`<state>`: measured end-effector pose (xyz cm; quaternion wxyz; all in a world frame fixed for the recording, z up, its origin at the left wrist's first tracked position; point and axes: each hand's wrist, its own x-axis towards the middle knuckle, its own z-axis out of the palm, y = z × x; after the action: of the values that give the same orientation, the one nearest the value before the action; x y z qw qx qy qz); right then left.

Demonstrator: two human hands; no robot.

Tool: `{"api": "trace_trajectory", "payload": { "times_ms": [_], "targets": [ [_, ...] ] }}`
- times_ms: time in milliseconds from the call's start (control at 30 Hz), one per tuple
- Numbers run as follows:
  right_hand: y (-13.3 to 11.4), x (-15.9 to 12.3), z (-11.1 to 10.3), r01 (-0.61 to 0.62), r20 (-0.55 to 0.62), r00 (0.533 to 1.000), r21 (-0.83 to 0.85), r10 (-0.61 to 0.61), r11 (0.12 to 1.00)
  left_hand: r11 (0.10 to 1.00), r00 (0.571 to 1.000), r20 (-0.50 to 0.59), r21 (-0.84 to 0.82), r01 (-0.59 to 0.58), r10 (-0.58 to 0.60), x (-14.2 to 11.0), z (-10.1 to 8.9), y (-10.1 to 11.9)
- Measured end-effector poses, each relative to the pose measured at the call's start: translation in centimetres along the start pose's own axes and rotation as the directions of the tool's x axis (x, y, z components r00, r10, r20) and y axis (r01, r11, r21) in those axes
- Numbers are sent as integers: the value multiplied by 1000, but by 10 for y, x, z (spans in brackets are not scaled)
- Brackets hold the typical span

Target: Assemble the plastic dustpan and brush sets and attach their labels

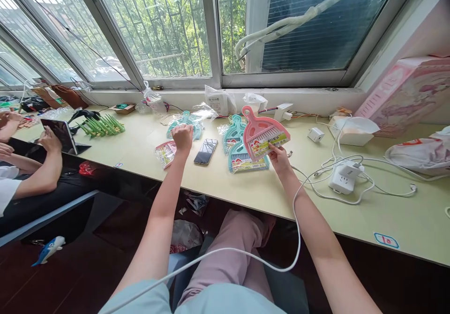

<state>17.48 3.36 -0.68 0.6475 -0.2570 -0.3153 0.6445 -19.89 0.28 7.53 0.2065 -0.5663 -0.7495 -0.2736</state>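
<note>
Held up by its lower edge, a pink mini dustpan with a brush (258,129) is pinched in my right hand (279,158). Its printed label faces me. Behind and below it lie teal dustpan-and-brush sets (234,129) in clear wrap. My left hand (183,139) is closed like a fist over the table, the back of it toward me, so what its fingers hold, if anything, is hidden. Around it are another teal dustpan set (172,125) behind and a pink wrapped set (165,153) on the left. A phone (206,152) lies flat between my hands.
On the right are a power strip (342,177) with tangled white cables, a charger (315,135), a white paper box (355,130) and a plastic bag (420,150). A white cable loops across my right forearm. Leftward are green stems (101,125), a tablet (60,136) and another person's hand (50,139).
</note>
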Motion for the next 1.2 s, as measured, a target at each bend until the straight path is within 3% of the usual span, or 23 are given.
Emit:
{"api": "trace_trajectory", "payload": {
  "times_ms": [167,300,567,767,900,1033,1100,1200],
  "targets": [
    [-4,-7,8,-82,99,991,-117,94,990,966,964,81,-65,-250,255,-1,1,72],
    [-3,-7,10,-154,87,981,-176,171,972,936,935,73,-83,-341,347,-4,5,106],
    [0,2,4,-143,-4,990,-129,143,981,954,954,25,-3,-300,300,7,6,101],
    [6,0,9,-228,-2,973,-169,231,959,940,947,26,-135,-315,321,2,9,105],
    [9,0,12,-238,24,970,-142,244,961,860,910,-20,-317,-399,415,-7,19,111],
    [6,0,13,-217,10,976,-103,220,971,702,855,-83,-533,-472,512,-12,21,119],
    [4,-1,14,-203,12,979,-90,204,975,657,853,-113,-589,-470,509,-13,18,125],
    [1,-1,15,-179,3,984,-57,180,982,669,875,-165,-586,-457,454,-11,15,131]
  ]
}}
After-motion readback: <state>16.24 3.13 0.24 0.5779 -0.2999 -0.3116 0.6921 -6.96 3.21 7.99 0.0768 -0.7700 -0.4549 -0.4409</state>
